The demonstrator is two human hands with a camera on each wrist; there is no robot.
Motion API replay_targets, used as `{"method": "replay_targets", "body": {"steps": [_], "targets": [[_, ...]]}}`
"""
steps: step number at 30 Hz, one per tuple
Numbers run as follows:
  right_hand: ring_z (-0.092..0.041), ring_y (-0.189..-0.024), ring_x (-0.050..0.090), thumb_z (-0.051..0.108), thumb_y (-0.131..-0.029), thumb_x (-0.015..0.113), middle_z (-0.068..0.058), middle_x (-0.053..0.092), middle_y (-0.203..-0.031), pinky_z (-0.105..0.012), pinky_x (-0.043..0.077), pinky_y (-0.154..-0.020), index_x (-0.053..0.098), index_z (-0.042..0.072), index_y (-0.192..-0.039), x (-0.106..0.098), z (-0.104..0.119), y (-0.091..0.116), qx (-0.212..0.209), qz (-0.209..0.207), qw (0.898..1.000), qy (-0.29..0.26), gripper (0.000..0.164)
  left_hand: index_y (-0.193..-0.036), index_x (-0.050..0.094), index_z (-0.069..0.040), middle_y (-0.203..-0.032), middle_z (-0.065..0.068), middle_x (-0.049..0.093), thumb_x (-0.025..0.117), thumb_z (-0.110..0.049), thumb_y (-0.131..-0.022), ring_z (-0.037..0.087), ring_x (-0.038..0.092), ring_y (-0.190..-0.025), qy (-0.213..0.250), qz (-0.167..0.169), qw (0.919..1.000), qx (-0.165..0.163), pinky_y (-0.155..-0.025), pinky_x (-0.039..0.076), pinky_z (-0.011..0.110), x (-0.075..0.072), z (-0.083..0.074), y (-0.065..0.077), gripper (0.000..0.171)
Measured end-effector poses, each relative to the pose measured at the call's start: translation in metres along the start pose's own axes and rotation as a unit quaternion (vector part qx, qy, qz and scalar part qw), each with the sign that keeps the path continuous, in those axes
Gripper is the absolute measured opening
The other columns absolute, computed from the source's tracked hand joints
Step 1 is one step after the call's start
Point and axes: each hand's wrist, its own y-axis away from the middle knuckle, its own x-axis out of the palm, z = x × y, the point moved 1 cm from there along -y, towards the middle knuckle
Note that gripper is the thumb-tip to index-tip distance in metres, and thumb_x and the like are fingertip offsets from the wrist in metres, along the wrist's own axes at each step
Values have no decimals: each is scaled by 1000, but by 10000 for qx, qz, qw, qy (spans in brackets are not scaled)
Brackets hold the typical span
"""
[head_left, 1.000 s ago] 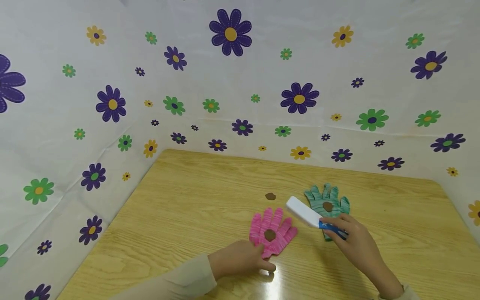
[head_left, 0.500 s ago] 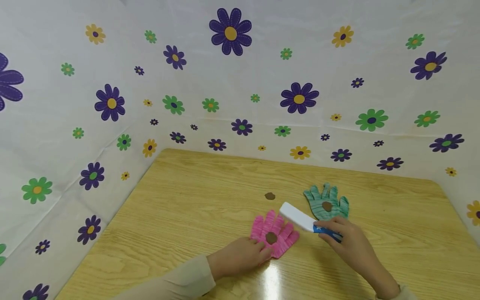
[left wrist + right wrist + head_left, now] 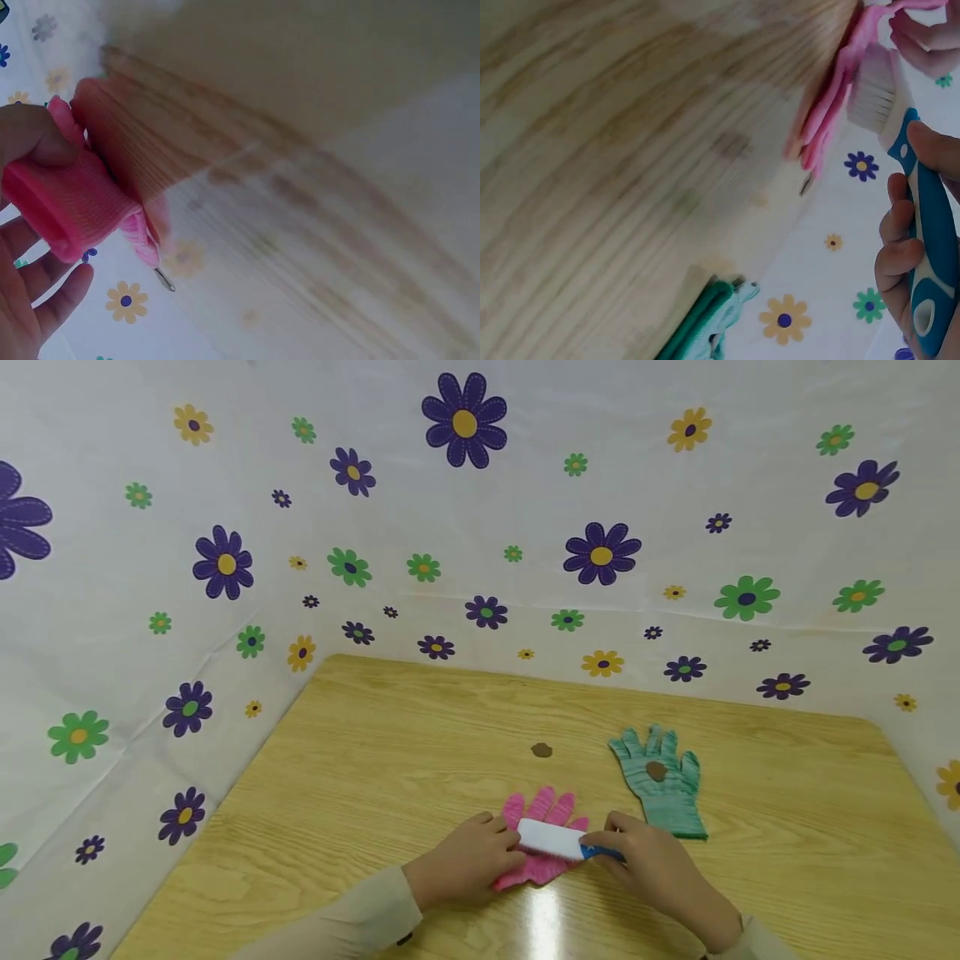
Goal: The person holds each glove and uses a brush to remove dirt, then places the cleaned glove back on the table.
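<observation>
A pink knit glove (image 3: pixel 551 806) lies on the table, its fingers pointing away. My left hand (image 3: pixel 468 860) grips its left side near the cuff; in the left wrist view the thumb lies over the raised pink cuff (image 3: pixel 82 202). With my right hand (image 3: pixel 660 868) I hold a brush (image 3: pixel 553 839) by its blue-and-white handle (image 3: pixel 934 217), its white head lying across the glove's palm. White bristles (image 3: pixel 874 90) face the pink fabric in the right wrist view. The brush head hides the glove's brown spot.
Beyond my right hand a green knit glove (image 3: pixel 671 802) lies flat, a brown spot (image 3: pixel 656 771) on its palm. One loose brown patch (image 3: pixel 542 750) sits behind the pink glove on the wooden table (image 3: pixel 390 735). A flower-print sheet (image 3: pixel 517 510) walls the table's back and sides.
My right hand has brought the brush left and down from beside the green glove onto the pink one. My left hand has taken hold of the pink glove's edge, and the glove has shifted slightly nearer.
</observation>
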Motion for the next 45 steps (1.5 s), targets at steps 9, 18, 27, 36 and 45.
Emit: {"method": "replay_targets", "body": {"steps": [9, 18, 27, 36, 45], "targets": [[1, -61, 37, 17, -81, 71, 10, 56, -80, -16, 35, -54, 72, 20, -100, 0, -12, -2, 928, 328, 9942, -438, 20, -97, 63, -30, -87, -12, 59, 68, -37, -78, 6, 53, -80, 72, 272, 9996, -1, -71, 41, 22, -2, 1, 4, 21], [-2, -66, 39, 16, -83, 68, 10, 57, -79, -17, 38, -57, 72, 20, -103, -6, -17, 0, 1287, 473, 9809, -1381, 21, -105, 58, -26, -92, -9, 56, 68, -30, -75, 8, 52, -86, 296, 475, 9984, -48, -77, 45, 25, 8, 4, 9, 32], [-2, -68, 45, 16, -84, 68, 7, 61, -85, -17, 41, -58, 72, 18, -105, -18, -16, 2, 1597, 229, 9770, -1394, 21, -108, 57, -25, -99, -5, 55, 68, -24, -71, 12, 52, -91, 284, 159, 9994, 103, -82, 46, 30, 8, 7, 11, 39], [-1, -68, 45, 16, -83, 69, 6, 63, -87, -17, 42, -57, 71, 19, -105, -25, -14, 2, 1417, 60, 9812, -1312, 23, -101, 55, -24, -94, -6, 54, 62, -16, -71, 13, 52, -90, 171, 16, 9985, 526, -86, 46, 32, 4, 13, 10, 32], [4, -63, 37, 17, -80, 71, 12, 54, -81, -14, 36, -53, 72, 22, -101, -7, -3, 4, 350, 227, 9979, -496, 22, -98, 60, -25, -92, -9, 57, 63, -25, -81, 10, 53, -88, 102, 140, 9986, 502, -86, 46, 31, 8, 17, 7, 17]]}}
